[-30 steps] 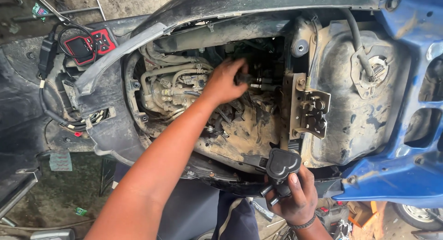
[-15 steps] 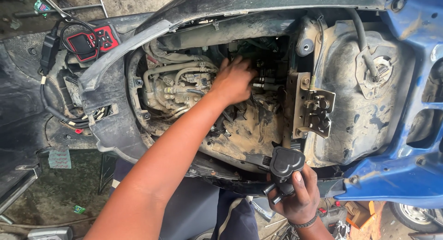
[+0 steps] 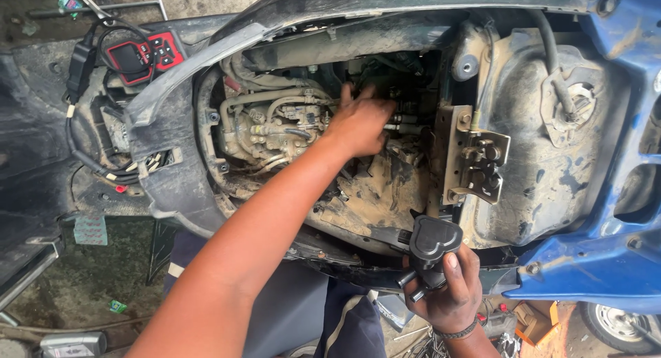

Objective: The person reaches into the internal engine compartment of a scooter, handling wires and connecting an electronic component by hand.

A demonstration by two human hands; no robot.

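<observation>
I look down into the opened body of a blue scooter (image 3: 606,261), at its dusty engine bay (image 3: 372,193). My left hand (image 3: 359,122) reaches deep into the bay, fingers spread over hoses and a metal fitting near the top of the engine; whether it grips anything is hidden. My right hand (image 3: 447,292) is at the lower rim of the bay, closed around a black plastic engine part (image 3: 432,244) with a heart-shaped top, held upright just below the opening.
A red and black handheld diagnostic scanner (image 3: 141,55) with a cable lies on the dark panel at upper left. A metal latch bracket (image 3: 471,155) stands right of the bay. Small tools and clutter (image 3: 482,327) lie on the ground below.
My left hand has shifted slightly within the engine bay, fingers now spread wider. My right hand keeps hold of the black part at about the same place.
</observation>
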